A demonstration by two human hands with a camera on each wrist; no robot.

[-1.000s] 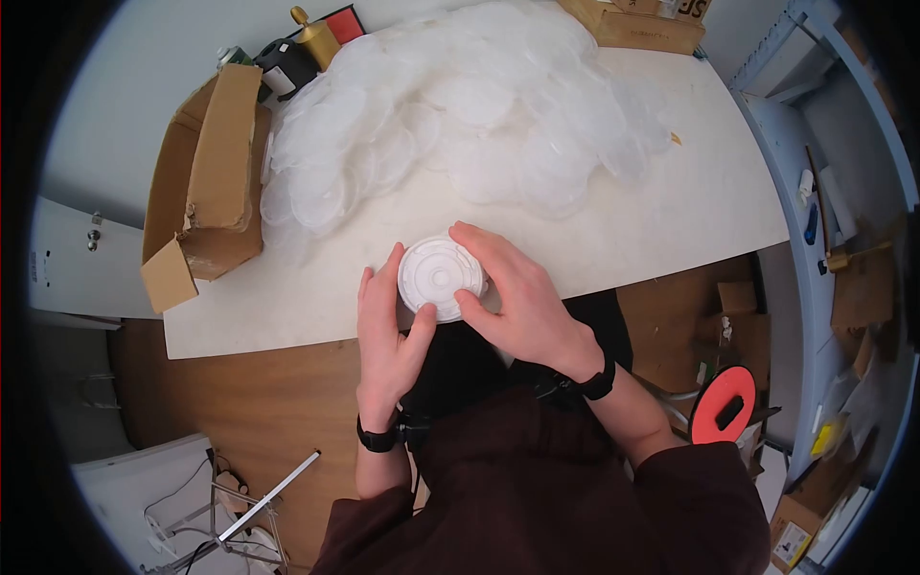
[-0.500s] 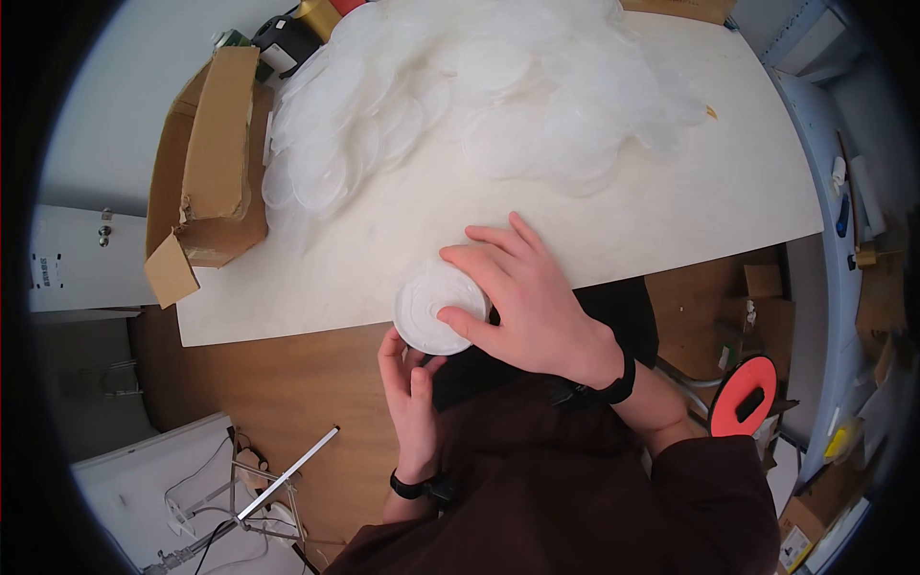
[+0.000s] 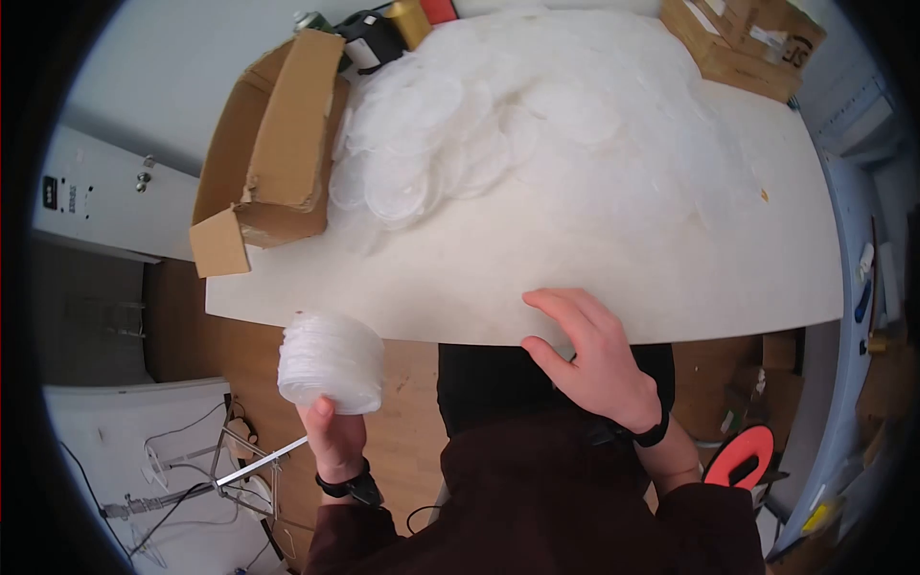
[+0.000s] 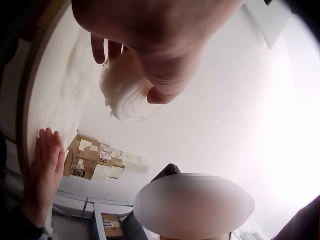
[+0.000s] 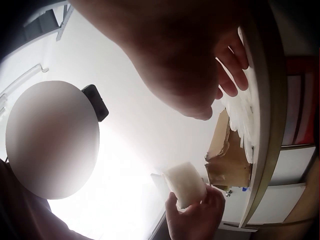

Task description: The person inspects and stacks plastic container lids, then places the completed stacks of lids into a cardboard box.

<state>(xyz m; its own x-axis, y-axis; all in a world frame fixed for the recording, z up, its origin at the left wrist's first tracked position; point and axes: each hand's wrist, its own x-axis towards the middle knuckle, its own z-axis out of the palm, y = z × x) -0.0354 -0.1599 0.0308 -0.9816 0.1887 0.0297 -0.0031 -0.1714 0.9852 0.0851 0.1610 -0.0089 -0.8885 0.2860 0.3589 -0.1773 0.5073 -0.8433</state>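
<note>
A thick stack of translucent white plastic lids (image 3: 331,362) is held out past the table's front edge on the left. My left hand (image 3: 335,443) grips it from below, thumb on the near face. In the left wrist view the ridged end lid of the stack (image 4: 131,102) faces the camera, and the fingers curl round the far side. My right hand (image 3: 606,372) hovers near the front edge of the table with relaxed fingers, holding nothing. The right wrist view shows the same stack (image 5: 184,184) in the left hand, well apart from the right hand (image 5: 185,65).
A wide heap of loose clear lids (image 3: 575,120) covers the back of the white table (image 3: 460,292). An open cardboard box (image 3: 287,144) stands at the left edge. More boxes (image 3: 743,48) sit at the back right. A metal stand (image 3: 206,484) is on the floor at left.
Both hands were together at the lid stack; now the left hand has carried it left and tilted it so its side shows. The right hand has let go and moved right.
</note>
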